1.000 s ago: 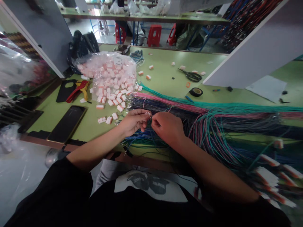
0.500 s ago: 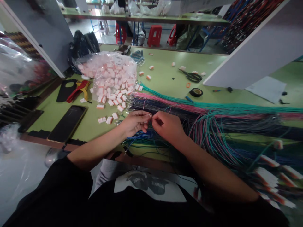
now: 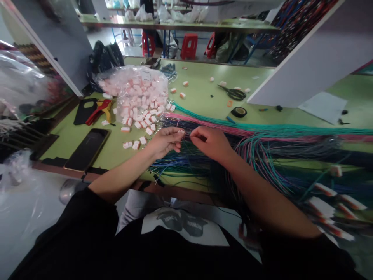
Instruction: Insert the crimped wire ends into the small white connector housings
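Note:
My left hand [image 3: 166,142] pinches a small white connector housing [image 3: 181,132] between thumb and forefinger, its other fingers curled loosely. Just right of it, my right hand [image 3: 212,143] is closed in a pinch, a short gap from the connector. Whatever lies between those fingertips is too small to make out. Beneath both hands stretches a thick bundle of wires, with pink wires [image 3: 201,123], teal wires [image 3: 291,129] and blue wires [image 3: 171,164]. Loose white-and-orange connectors [image 3: 142,140] lie left of my left hand.
A clear plastic bag [image 3: 136,87] of connectors sits at back left. Nearby are red-and-yellow pliers [image 3: 98,111] and a phone [image 3: 88,149]. Scissors [image 3: 234,93] and black tape [image 3: 239,112] lie toward the back. Wired connectors [image 3: 322,206] are at right; a grey panel [image 3: 303,54] slants above.
My right hand has moved slightly away from the connector, opening a small gap between the two hands. My left hand still holds the connector. The view has shifted a little.

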`<move>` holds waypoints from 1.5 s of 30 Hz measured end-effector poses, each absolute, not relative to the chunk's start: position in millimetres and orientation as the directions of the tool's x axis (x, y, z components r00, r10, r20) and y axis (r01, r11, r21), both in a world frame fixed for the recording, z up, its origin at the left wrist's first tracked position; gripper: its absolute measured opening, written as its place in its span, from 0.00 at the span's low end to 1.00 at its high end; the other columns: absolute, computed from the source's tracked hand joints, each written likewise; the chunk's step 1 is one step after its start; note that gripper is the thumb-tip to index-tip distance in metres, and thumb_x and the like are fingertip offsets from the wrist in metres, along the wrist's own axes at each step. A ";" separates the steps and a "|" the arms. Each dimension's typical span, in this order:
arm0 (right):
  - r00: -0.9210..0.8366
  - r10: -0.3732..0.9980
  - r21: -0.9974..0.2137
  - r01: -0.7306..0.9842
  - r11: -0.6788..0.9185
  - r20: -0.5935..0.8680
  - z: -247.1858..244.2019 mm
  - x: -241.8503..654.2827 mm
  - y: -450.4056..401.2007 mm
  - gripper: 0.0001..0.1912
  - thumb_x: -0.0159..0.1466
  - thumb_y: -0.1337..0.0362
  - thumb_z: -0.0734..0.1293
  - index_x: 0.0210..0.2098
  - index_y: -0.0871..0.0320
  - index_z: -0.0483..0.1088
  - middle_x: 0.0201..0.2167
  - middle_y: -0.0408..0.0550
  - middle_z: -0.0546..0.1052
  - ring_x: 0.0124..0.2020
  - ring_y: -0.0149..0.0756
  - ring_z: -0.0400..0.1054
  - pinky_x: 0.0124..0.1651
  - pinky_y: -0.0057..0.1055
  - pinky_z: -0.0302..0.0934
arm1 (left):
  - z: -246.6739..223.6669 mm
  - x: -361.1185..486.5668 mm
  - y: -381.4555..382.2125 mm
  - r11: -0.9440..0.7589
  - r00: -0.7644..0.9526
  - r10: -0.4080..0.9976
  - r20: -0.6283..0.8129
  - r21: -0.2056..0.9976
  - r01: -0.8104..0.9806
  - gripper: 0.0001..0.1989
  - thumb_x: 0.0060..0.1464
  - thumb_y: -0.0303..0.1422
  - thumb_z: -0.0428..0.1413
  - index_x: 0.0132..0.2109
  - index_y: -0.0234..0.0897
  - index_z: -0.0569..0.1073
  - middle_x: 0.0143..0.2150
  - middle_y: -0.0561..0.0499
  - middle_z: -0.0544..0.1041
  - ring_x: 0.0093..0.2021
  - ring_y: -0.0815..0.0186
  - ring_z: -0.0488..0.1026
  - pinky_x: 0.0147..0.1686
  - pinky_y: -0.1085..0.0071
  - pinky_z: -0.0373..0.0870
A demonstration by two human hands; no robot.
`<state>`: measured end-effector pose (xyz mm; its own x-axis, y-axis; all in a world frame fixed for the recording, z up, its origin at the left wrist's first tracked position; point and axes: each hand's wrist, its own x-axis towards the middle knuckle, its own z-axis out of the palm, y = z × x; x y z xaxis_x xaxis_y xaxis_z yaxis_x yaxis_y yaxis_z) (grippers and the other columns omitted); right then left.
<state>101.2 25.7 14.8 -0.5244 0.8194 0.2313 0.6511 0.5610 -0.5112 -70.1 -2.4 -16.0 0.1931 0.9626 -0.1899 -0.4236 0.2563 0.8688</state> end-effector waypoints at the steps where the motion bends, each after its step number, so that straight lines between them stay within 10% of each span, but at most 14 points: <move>1: -0.524 0.820 -0.509 0.653 0.561 0.231 19.1 105.2 26.2 0.05 0.56 0.67 0.63 0.28 0.57 0.72 0.24 0.43 0.75 0.25 0.30 0.64 0.32 0.28 0.54 | -15.2 -70.8 -1.9 0.246 0.181 0.966 -0.184 0.868 -0.431 0.04 0.53 0.26 0.61 0.35 0.33 0.73 0.19 0.58 0.69 0.17 0.75 0.68 0.17 0.79 0.66; 8: -0.537 0.819 -0.407 0.715 0.569 0.202 45.5 129.0 28.5 0.08 0.59 0.63 0.64 0.35 0.56 0.74 0.33 0.47 0.78 0.34 0.37 0.71 0.40 0.35 0.62 | -7.3 -78.9 2.2 0.084 0.086 0.995 -0.054 0.911 -0.404 0.06 0.50 0.27 0.63 0.34 0.35 0.73 0.18 0.59 0.69 0.15 0.77 0.65 0.14 0.80 0.61; 14: -0.601 0.779 -0.359 0.698 0.620 0.178 34.7 73.9 19.7 0.40 0.54 0.54 0.72 0.62 0.62 0.60 0.52 0.58 0.75 0.52 0.50 0.69 0.50 0.40 0.63 | 2.2 -87.3 1.5 -0.146 -0.002 0.988 0.155 0.927 -0.346 0.07 0.47 0.26 0.64 0.36 0.36 0.76 0.15 0.61 0.68 0.13 0.77 0.62 0.12 0.80 0.55; 19: -0.509 0.857 -0.307 0.831 0.464 -0.083 15.9 69.8 20.3 0.13 0.65 0.58 0.64 0.42 0.59 0.73 0.36 0.50 0.81 0.38 0.40 0.74 0.38 0.30 0.60 | 4.4 -96.0 7.7 -0.123 0.063 0.988 0.144 0.955 -0.268 0.09 0.44 0.26 0.66 0.34 0.34 0.76 0.13 0.61 0.66 0.12 0.78 0.60 0.11 0.80 0.51; 23: -0.552 0.817 -0.329 0.812 0.482 -0.167 13.4 95.8 26.1 0.17 0.68 0.58 0.60 0.28 0.58 0.72 0.27 0.46 0.80 0.34 0.34 0.74 0.35 0.26 0.57 | 6.9 -92.5 13.9 -0.050 0.030 0.998 0.062 0.947 -0.318 0.08 0.46 0.25 0.65 0.34 0.33 0.74 0.15 0.60 0.68 0.14 0.77 0.63 0.12 0.81 0.55; 27: -0.426 0.898 -0.324 0.870 0.372 -0.114 15.3 105.0 21.9 0.20 0.72 0.58 0.54 0.35 0.58 0.74 0.29 0.46 0.81 0.37 0.34 0.75 0.38 0.25 0.59 | 4.5 -65.3 5.7 -0.020 -0.080 0.997 -0.019 0.891 -0.453 0.06 0.51 0.28 0.63 0.34 0.34 0.72 0.25 0.55 0.75 0.22 0.76 0.71 0.23 0.80 0.68; 34: -0.318 0.947 -0.208 0.931 0.301 -0.053 18.3 99.1 -0.2 0.19 0.71 0.61 0.53 0.46 0.60 0.73 0.39 0.57 0.81 0.47 0.47 0.75 0.44 0.33 0.63 | -8.2 3.9 -8.2 -0.119 -0.118 0.989 0.090 0.955 -0.270 0.11 0.57 0.36 0.58 0.29 0.36 0.74 0.19 0.57 0.68 0.21 0.71 0.66 0.24 0.74 0.63; 40: -0.519 0.854 -0.339 0.812 0.475 -0.047 27.6 146.8 9.0 0.14 0.66 0.61 0.63 0.46 0.60 0.73 0.43 0.55 0.80 0.48 0.46 0.74 0.50 0.38 0.64 | 2.6 9.7 1.2 -0.088 -0.011 0.996 0.087 0.974 -0.209 0.08 0.50 0.34 0.62 0.28 0.34 0.76 0.21 0.56 0.71 0.24 0.70 0.67 0.31 0.72 0.65; 45: -0.350 0.914 -0.727 0.571 0.382 0.206 50.2 178.0 21.0 0.22 0.62 0.55 0.67 0.53 0.57 0.70 0.47 0.53 0.78 0.40 0.37 0.73 0.42 0.33 0.68 | 9.2 11.9 -4.2 -0.121 0.098 0.987 0.129 0.989 -0.080 0.07 0.49 0.26 0.59 0.24 0.34 0.75 0.18 0.58 0.68 0.22 0.74 0.62 0.26 0.76 0.59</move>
